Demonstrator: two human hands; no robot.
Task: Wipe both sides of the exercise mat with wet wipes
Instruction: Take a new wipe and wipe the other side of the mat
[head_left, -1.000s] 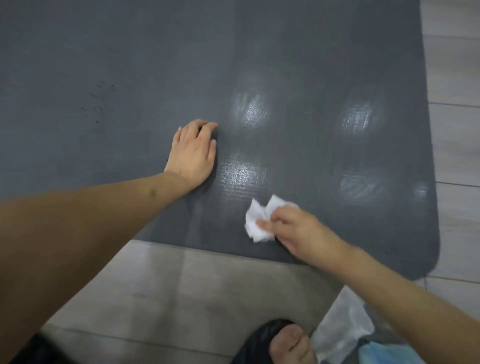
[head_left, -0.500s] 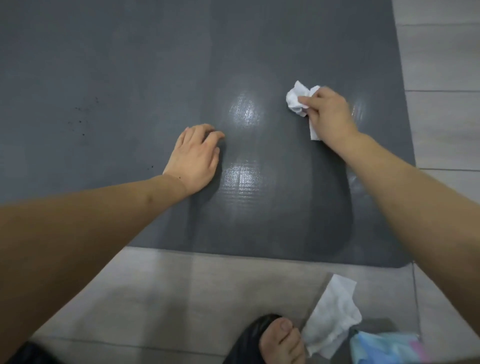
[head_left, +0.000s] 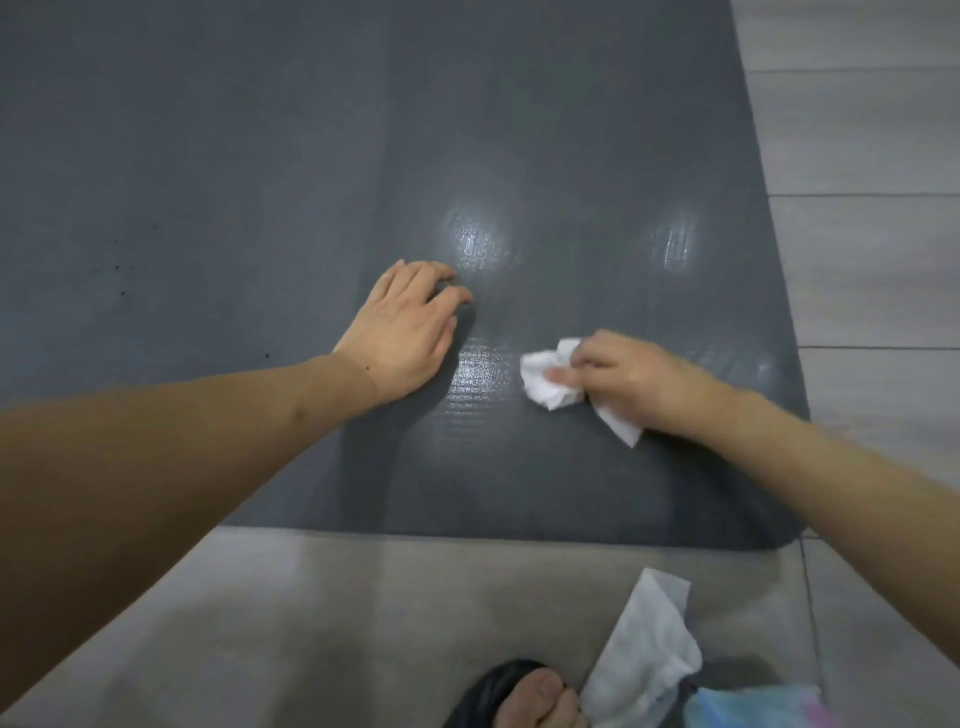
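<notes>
Wiping of the top face under way, right hand clenched round a crumpled white wipe and pressing it onto the grey mat near the front right corner; wet sheen showing just ahead of and beside the wipe, duller dry surface stretching off to the left with a few dark specks; left hand resting on the mat, palm down, fingers loosely bent at the tips, holding nothing, seemingly bracing; mat lying flat on the tiled floor, near edge just ahead of a sandalled foot; spare wipe lying on the floor beside a pale blue pack; next, probably, strokes carried leftward over the dry stretch, firm downward pressure kept; underside apparently not yet tackled.
</notes>
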